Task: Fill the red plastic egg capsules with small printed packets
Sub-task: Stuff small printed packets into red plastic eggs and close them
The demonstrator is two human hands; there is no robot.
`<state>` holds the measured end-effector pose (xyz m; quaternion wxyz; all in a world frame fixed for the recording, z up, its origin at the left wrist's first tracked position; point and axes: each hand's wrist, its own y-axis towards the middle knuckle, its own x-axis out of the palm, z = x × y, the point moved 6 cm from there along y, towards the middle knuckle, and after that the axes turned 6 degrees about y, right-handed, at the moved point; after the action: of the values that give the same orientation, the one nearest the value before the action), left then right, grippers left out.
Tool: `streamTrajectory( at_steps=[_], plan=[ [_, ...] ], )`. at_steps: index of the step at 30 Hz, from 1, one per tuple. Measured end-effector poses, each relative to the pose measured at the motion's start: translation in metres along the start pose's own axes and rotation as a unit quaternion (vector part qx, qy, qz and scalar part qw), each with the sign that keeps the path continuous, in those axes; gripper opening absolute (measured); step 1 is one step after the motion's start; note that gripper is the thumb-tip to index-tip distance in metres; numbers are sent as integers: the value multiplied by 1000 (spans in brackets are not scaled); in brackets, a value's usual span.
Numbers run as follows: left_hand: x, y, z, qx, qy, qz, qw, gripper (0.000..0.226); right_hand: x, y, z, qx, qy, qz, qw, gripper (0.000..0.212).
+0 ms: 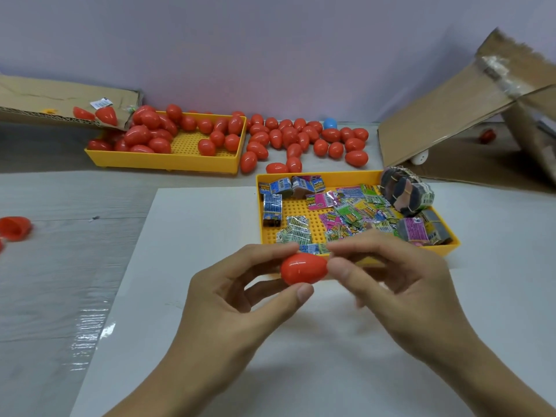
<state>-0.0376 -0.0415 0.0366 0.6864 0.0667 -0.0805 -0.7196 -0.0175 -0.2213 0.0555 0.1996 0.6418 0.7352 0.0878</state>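
Gleaming closed red egg capsule (304,268)

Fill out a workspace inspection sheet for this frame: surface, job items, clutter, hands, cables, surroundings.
Surface: white sheet over a grey table.
Job's things: closed red egg capsule held between both hands; near yellow tray of printed packets with a rubber-banded bundle; far yellow tray partly filled with red eggs; more loose eggs beside it.
Clutter: open red half-shell at left edge; one blue egg.
Grippers: left hand grips the capsule; right hand pinches its end.
Cables: nothing seen.
Surroundings: cardboard box at right, flattened cardboard at left, plain wall.
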Motion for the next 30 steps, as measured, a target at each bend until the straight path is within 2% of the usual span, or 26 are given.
streamTrajectory(
  at_steps=[2,3,5,8,12,15,19,24,28,30],
  plan=[
    [-4,2,2,5,0,20,1000,38,-19,8,-1,-67,-137,66,986,7],
    [-6,3,3,9,-1,31,999,38,-31,13,1,-70,-197,106,972,4],
    [-8,4,5,15,-9,47,999,36,-51,25,12,-24,-300,143,943,10],
    [-10,3,7,19,-11,50,999,35,-64,36,39,102,-408,89,903,26],
    [-10,3,7,13,-11,46,999,35,-64,42,41,147,-406,77,899,43],
    [-9,2,6,16,-8,46,999,34,-60,44,45,186,-435,50,880,46],
    [-9,3,6,17,-10,44,999,33,-58,42,43,171,-416,59,891,32],
    [-9,3,5,15,-6,40,999,33,-62,42,43,153,-391,82,904,27],
    [-10,3,4,15,-1,38,999,32,-59,46,47,168,-453,59,874,36],
    [-10,3,3,13,-2,37,999,33,-53,48,44,138,-461,63,874,39]
  ],
)
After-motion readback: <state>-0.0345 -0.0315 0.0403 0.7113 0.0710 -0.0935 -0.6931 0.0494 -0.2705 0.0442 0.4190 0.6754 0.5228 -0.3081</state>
